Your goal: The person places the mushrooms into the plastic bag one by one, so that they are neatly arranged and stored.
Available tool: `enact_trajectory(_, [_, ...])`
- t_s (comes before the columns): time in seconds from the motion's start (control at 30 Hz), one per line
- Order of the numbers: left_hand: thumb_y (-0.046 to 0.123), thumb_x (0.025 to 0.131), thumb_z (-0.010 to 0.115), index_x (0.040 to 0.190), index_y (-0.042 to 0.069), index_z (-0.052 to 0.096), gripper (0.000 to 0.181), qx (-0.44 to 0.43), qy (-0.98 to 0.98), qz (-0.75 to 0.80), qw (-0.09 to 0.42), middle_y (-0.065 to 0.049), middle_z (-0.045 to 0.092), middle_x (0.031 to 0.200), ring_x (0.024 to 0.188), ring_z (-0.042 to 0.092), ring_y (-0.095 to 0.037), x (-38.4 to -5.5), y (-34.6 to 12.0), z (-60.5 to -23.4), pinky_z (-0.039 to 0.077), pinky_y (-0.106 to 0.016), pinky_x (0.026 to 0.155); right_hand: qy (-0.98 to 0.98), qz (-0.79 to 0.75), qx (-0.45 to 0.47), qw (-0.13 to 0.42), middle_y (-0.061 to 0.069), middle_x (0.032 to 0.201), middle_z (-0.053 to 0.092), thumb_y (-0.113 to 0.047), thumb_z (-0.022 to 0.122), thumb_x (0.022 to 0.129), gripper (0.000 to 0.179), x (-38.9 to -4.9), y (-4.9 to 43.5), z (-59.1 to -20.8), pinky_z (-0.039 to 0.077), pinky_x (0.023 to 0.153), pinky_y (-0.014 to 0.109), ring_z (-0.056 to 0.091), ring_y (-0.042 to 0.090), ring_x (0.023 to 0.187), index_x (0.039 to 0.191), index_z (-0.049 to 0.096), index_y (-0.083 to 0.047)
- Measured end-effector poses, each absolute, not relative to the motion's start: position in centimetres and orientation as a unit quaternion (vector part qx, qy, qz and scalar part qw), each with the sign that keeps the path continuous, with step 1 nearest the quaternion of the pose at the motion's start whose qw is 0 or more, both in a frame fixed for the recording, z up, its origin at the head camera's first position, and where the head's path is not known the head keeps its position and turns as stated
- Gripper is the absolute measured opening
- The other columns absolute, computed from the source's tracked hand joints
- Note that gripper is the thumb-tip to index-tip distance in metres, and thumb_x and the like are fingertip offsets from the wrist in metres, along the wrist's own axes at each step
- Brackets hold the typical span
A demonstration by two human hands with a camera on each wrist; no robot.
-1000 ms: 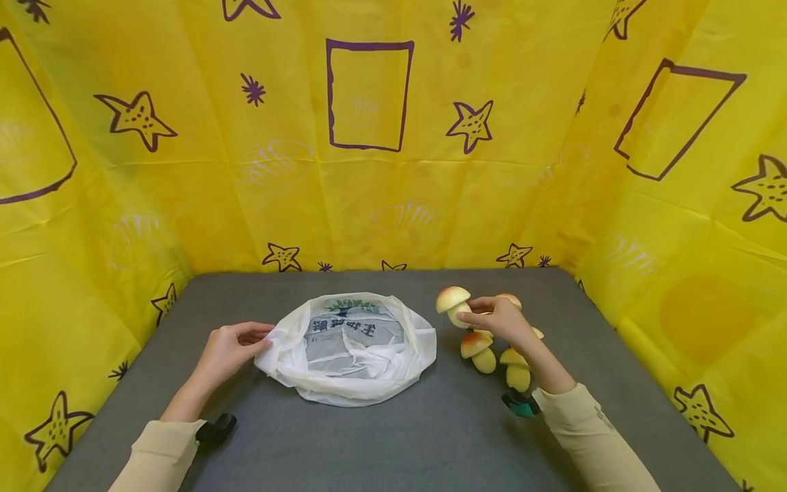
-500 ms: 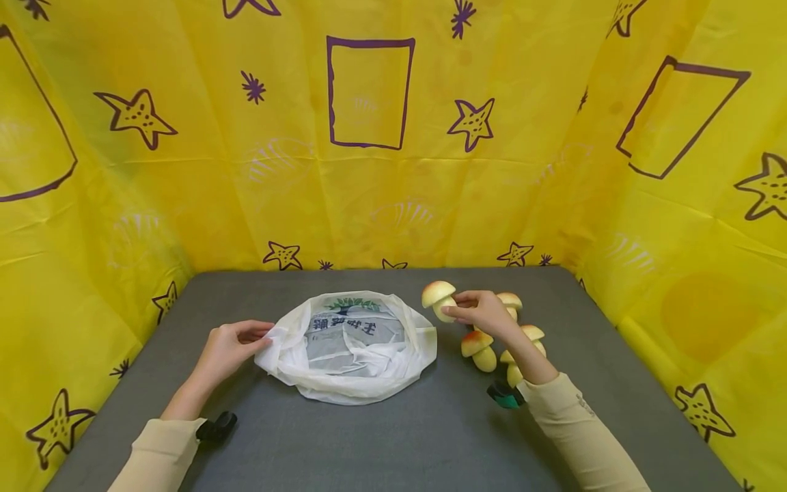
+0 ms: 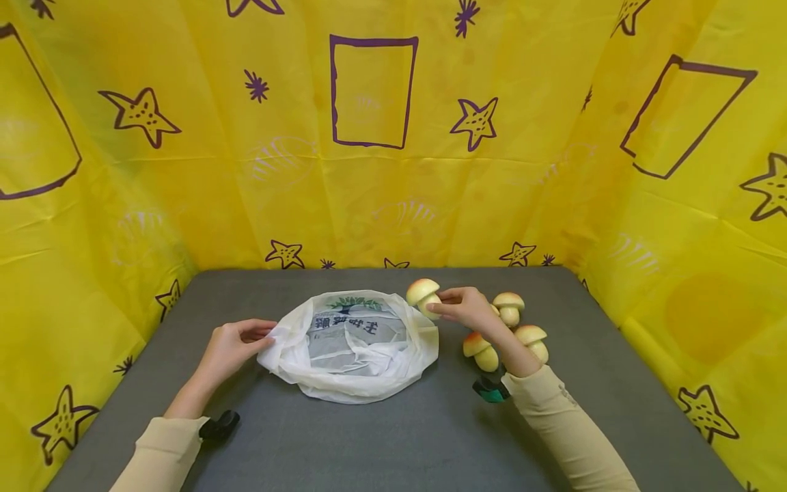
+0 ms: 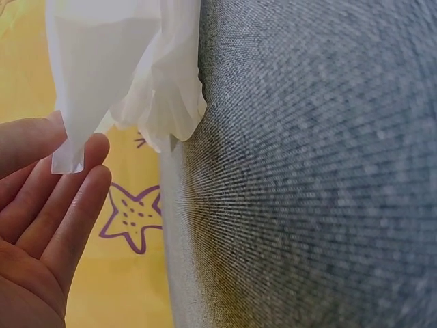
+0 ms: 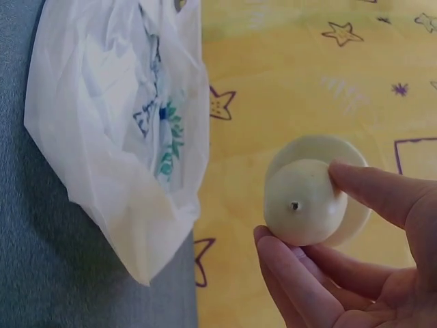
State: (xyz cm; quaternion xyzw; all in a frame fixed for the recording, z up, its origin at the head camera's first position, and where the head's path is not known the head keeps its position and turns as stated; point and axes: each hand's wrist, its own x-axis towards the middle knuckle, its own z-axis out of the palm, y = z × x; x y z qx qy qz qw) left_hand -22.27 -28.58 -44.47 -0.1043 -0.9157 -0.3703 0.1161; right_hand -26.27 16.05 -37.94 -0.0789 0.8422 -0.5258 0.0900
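A white plastic bag (image 3: 363, 391) with green and dark print lies on the table, its mouth spread wide. At the bag's left edge my left hand (image 3: 231, 347) pinches the rim; the left wrist view shows a corner of the plastic (image 4: 72, 154) between thumb and fingers. My right hand (image 3: 468, 309) pinches a toy mushroom (image 3: 423, 294) by its pale stem, raised beside the bag's right rim. The right wrist view shows the stem's round underside (image 5: 307, 205) with a small hole, gripped between thumb and fingertips, apart from the bag.
Several more mushrooms lie to the right of the bag, among them one with a reddish cap (image 3: 481, 350), one behind (image 3: 509, 307) and one near the forearm (image 3: 532, 342). A yellow patterned cloth (image 3: 369, 205) encloses the grey table (image 3: 344, 451) at back and sides.
My right hand has moved left with the mushroom, from above the other mushrooms to the bag's right rim. The left hand stays at the bag's left edge.
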Motion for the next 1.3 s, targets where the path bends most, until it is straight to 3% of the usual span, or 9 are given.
enact_trajectory(0.33, [0.017,0.08,0.076,0.104,0.011,0.073,0.025,-0.102,-0.915,-0.372,0.117,-0.005,0.073,0.092,0.074,0.066,-0.006,-22.2,-28.5,-44.5,0.052,-0.016,0.066,0.85,-0.511,-0.076,0.099,0.02,0.109,0.068,-0.029,0.074,0.082,0.051,-26.7,14.1,-38.3,0.057,0.074,0.03,0.068,0.033,0.093,0.118,0.062,0.004])
enact_trajectory(0.6, [0.017,0.08,0.076,0.104,0.012,0.073,0.024,-0.093,-0.917,-0.37,0.114,-0.005,0.073,0.092,0.075,0.067,-0.008,-22.1,-28.6,-44.6,0.052,-0.016,0.066,0.853,-0.504,-0.06,0.125,0.022,0.115,0.064,-0.031,0.073,0.082,0.055,-26.9,12.5,-38.1,0.054,0.084,0.042,0.068,0.033,0.094,0.121,0.059,0.006])
enact_trajectory(0.97, [0.015,0.08,0.076,0.104,0.012,0.073,0.024,-0.095,-0.916,-0.373,0.116,-0.006,0.073,0.092,0.073,0.066,-0.005,-22.1,-28.6,-44.9,0.052,-0.017,0.064,0.817,-0.555,-0.037,0.154,0.026,0.127,0.056,-0.026,0.075,0.081,0.058,-27.0,10.6,-38.7,0.053,0.087,0.041,0.068,0.031,0.095,0.125,0.056,0.008])
enact_trajectory(1.3, [0.016,0.079,0.077,0.102,0.01,0.073,0.024,-0.098,-0.912,-0.377,0.127,-0.008,0.073,0.09,0.07,0.065,-0.008,-22.1,-28.8,-44.8,0.052,-0.017,0.062,0.819,-0.55,-0.024,0.161,0.022,0.126,0.059,-0.028,0.077,0.079,0.059,-27.3,8.6,-38.7,0.053,0.087,0.041,0.071,0.025,0.088,0.122,0.059,0.006])
